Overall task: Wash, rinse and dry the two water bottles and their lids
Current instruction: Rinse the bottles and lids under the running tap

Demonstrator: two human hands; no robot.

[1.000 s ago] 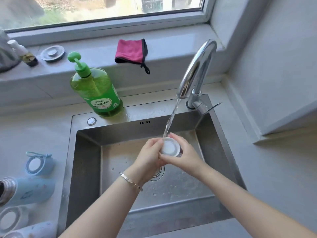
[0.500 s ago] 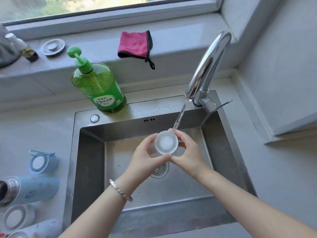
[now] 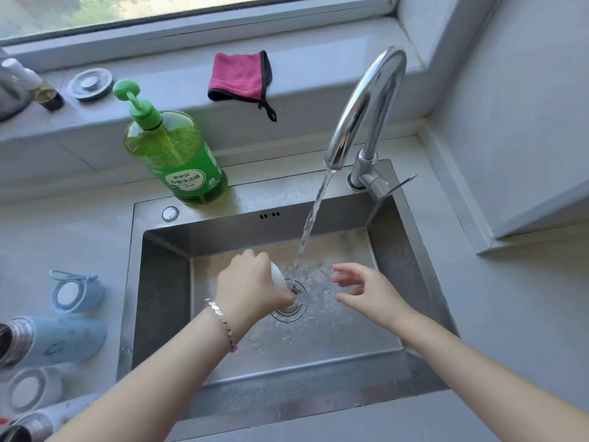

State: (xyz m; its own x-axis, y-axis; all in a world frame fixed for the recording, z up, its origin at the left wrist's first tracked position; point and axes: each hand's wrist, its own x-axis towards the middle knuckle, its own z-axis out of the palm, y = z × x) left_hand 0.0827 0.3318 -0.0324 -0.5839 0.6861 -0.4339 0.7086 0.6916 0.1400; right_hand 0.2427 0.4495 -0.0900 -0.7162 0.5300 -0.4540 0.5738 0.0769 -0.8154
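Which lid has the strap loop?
The blue lid on the counter left of the sink. The pale lid nearer the camera and the white lid over the drain show no strap.

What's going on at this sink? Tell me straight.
A person is rinsing a bottle part under the running faucet. The left hand grips a small white cap low in the sink, beside the stream; the right hand is open, fingers spread, holding nothing. On the counter to the left lie a blue bottle, a paler bottle, a blue lid and a pale lid. The pink cloth sits on the sill.
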